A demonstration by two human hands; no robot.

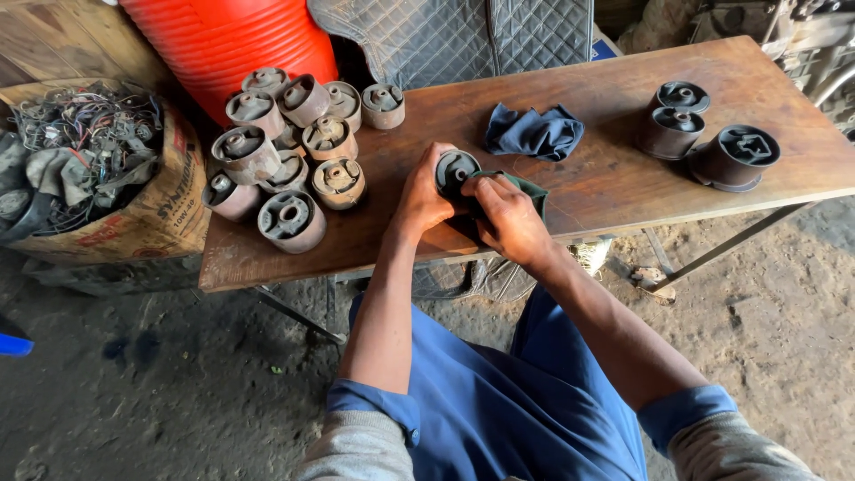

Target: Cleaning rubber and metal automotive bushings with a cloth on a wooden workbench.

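Seen from above, looking down past blue trousers at a worn wooden table [623,187] on a dirt floor; near the front edge, at the middle, a round rubber-and-metal bushing mount [455,169] tipped on its side, open face toward the camera; left hand [421,194] wrapped around its left flank, fingers closed on the cylindrical wall; right hand [509,216] pressed against its right side, fingers curled shut on a dark green rag [525,189] bunched between palm and mount.

Judged by its thick steel sleeve and dense rubber core: heavy for its size, stiff, not fragile; likely greasy or dusty, so possibly slippery on the smooth outer wall; surest hold around the barrel with a full palm, or by the rim of the face, rather than by the centre boss.

To the left, a heap of rusty, dusty mounts [289,147], touching and stacked on one another; to the far right, well apart, three darker, cleaner-looking mounts [704,134] grouped close; just behind the hands, a crumpled blue cloth [534,132]; beyond the table's left end, a cardboard box of tangled wires [89,169] and a ribbed orange drum [232,40].
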